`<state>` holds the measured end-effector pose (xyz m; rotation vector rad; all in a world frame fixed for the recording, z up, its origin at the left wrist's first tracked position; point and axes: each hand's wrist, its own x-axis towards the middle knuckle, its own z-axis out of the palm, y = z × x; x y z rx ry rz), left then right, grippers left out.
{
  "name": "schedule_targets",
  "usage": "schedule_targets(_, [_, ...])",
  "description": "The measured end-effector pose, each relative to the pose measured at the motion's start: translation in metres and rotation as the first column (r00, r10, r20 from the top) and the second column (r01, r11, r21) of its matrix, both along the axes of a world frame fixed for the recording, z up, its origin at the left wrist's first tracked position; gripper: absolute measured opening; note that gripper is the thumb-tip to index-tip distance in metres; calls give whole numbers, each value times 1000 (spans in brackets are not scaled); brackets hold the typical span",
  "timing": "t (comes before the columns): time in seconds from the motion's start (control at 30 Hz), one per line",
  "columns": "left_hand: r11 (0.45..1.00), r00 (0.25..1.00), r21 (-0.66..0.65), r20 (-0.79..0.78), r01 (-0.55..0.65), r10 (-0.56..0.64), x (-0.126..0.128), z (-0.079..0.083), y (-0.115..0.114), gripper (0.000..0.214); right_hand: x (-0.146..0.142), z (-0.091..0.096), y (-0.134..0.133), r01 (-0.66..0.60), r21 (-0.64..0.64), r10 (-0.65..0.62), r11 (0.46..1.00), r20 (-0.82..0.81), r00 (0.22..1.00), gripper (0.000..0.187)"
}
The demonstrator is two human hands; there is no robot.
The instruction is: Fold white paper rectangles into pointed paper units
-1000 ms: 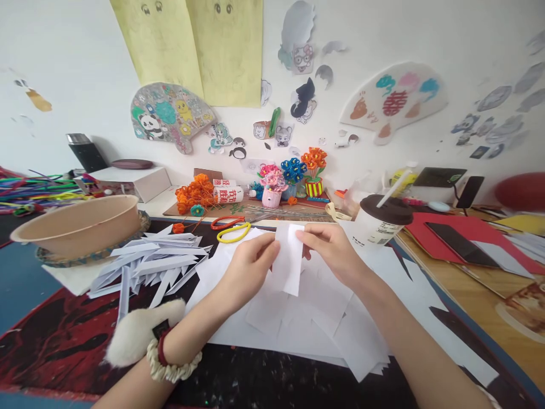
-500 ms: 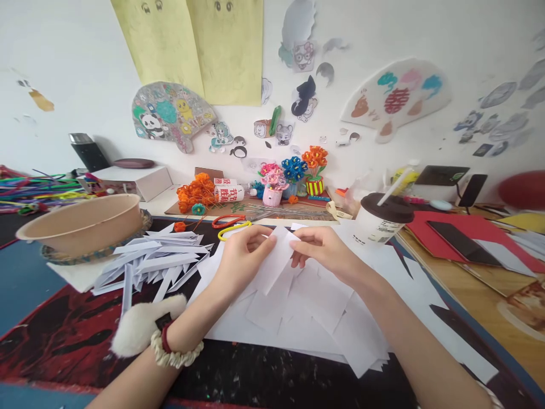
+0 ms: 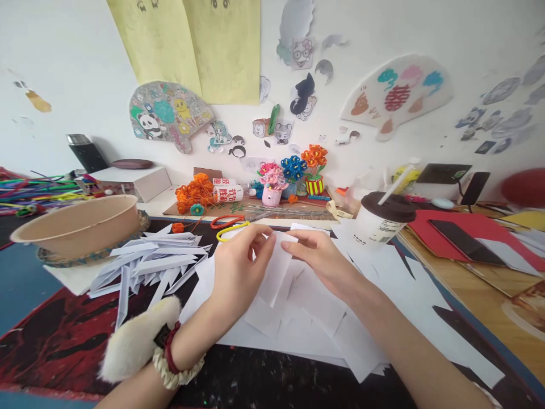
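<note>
My left hand and my right hand both pinch a small white paper slip over the middle of the table. The slip hangs tilted between my fingertips, its upper corner folded over toward my right thumb. Beneath it lies a spread of loose white paper sheets. To the left sits a heap of folded white paper strips. A fluffy white wrist pad and a scrunchie circle my left wrist.
A tan bowl stands at the left. Yellow and orange scissors lie just beyond my hands. A lidded cup with a straw stands at the right, beside red paper and a dark tablet. Craft flowers line the wall.
The slip has gone from hanging upright to tilted and lower, and both hands have dropped closer to the sheets while pressing its top edge over.
</note>
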<state>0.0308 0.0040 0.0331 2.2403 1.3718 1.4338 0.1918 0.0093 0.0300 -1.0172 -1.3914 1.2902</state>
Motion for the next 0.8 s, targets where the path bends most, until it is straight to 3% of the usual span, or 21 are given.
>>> schedule_targets(0.13, [981,998,182,-8,-64,67,0,2,-4,7,-7,-3,-4,-35,-49,28,998,-126,992,30])
schedule_targets(0.27, [887,987,458,-103,-65,125,-5,-3,0,16,-7,0,-8,-31,-18,28,999,-162,986,33])
schedule_targets(0.37, [821,971,570,-181,-25,154,-10,-7,3,31,-5,2,-8,-30,31,35,999,-181,983,26])
schedule_targets(0.6, [770,944,637,-272,32,186,-11,-5,4,31,-1,3,-7,-8,68,20,998,-177,984,18])
schedule_targets(0.7, [794,944,608,-269,15,189,-9,-3,2,26,-1,4,-7,-29,80,42,996,-162,986,18])
schedule_targets(0.8, [844,969,535,-226,36,102,-5,0,-1,25,-1,5,-7,-10,96,26,995,-163,986,16])
